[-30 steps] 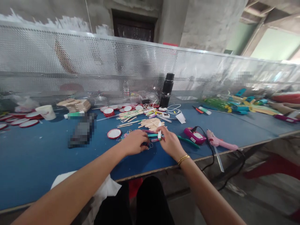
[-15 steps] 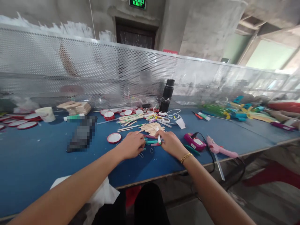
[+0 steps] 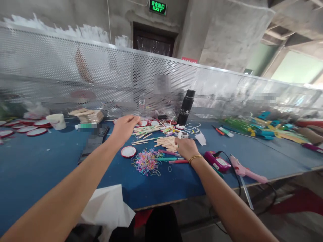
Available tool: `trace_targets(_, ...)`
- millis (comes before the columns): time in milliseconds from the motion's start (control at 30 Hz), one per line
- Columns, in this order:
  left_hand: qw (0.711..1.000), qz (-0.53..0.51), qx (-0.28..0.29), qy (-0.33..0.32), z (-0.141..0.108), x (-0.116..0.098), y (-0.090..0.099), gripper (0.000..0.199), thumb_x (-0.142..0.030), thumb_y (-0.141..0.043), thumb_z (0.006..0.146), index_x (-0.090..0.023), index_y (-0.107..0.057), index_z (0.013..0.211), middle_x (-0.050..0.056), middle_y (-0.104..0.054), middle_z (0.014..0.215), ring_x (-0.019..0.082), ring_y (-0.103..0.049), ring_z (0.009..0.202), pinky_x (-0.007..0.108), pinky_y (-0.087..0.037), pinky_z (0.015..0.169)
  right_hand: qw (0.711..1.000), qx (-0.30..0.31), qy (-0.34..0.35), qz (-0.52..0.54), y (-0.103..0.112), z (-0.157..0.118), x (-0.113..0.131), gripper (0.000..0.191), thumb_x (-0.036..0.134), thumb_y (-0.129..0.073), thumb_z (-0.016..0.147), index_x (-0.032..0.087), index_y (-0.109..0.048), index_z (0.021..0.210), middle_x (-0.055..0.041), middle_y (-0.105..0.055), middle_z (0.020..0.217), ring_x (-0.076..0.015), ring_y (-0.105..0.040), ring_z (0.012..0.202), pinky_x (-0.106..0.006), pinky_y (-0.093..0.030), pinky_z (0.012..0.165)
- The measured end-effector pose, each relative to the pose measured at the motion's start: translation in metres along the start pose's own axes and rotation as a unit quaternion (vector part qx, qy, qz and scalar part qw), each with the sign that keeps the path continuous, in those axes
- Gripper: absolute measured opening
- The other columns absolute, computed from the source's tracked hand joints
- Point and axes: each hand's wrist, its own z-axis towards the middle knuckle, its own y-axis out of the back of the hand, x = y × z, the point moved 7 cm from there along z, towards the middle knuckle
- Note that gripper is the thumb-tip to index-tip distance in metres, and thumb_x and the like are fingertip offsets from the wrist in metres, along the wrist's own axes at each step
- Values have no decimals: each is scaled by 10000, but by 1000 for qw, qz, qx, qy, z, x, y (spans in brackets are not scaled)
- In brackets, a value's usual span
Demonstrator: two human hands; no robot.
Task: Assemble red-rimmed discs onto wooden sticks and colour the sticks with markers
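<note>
White is the colour of the slim tube (image 3: 180,135) in my right hand (image 3: 187,148). I pinch it with my fingers over the blue table (image 3: 161,191), near the wooden sticks (image 3: 166,144). It stands nearly straight up, long way up and down, with its white end pointing up and a bit of green low down by my fingers. My hand hides some of it.

My left hand (image 3: 124,128) is up in front of the round lids (image 3: 155,123) with red rims. Its fingers are bent, but I can't tell if they hold anything.

Between my arms is a messy heap of tiny coloured rubber bands (image 3: 148,162), loose on the table. A teal pen (image 3: 168,159) lies sideways, with one end at the heap. Just left of the heap, one red-rimmed lid (image 3: 128,152) lies flat, and its middle is white.

Far left, a white cup (image 3: 58,123) stands up, but I can't see what is in it. At the back, a black bottle (image 3: 186,107) stands with its cap on top, leaning a little right. I can't see inside that one either.
</note>
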Motion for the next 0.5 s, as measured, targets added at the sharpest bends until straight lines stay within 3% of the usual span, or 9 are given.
trace_targets(67,998,-35,-46,13,2,9,13,381,-423,-593,875,-196,-651,574,56,-730,749,228,-674,826,356,-491,865,1000,13,7,-9,-5,-1,4,229,164,-539,912,217,-688,1078,-134,-784,995,-285,-723,1001,-370,-457,830)
trace_targets(133,995,-75,-48,49,-1,22,11,364,-434,-613,855,-196,-641,581,54,-722,740,231,-668,832,349,-495,842,1000,19,11,-16,-7,-2,7,226,157,-533,920,214,-688,1074,-131,-784,969,-277,-727,998,-363,-453,828)
trace_targets(233,990,-106,-18,87,-12,37,-10,283,-391,-607,864,-197,-673,669,50,-717,758,214,-653,813,332,-494,796,1000,15,10,-20,1,-3,10,218,139,-550,912,207,-684,1070,-130,-784,960,-271,-729,983,-355,-443,826)
trace_targets(400,988,-108,33,110,-34,52,-46,108,-265,-618,836,-192,-697,846,38,-738,840,198,-653,808,317,-487,770,999,-38,0,-10,31,-8,20,227,268,-521,968,242,-632,1163,-94,-778,1025,-243,-719,975,-324,-417,797)
trace_targets(500,986,-94,73,118,-44,59,-59,53,-200,-695,756,-194,-730,796,23,-740,774,202,-642,744,317,-471,735,998,-58,0,-10,40,-10,26,231,214,-519,944,251,-636,1138,-72,-782,994,-239,-714,972,-327,-395,803)
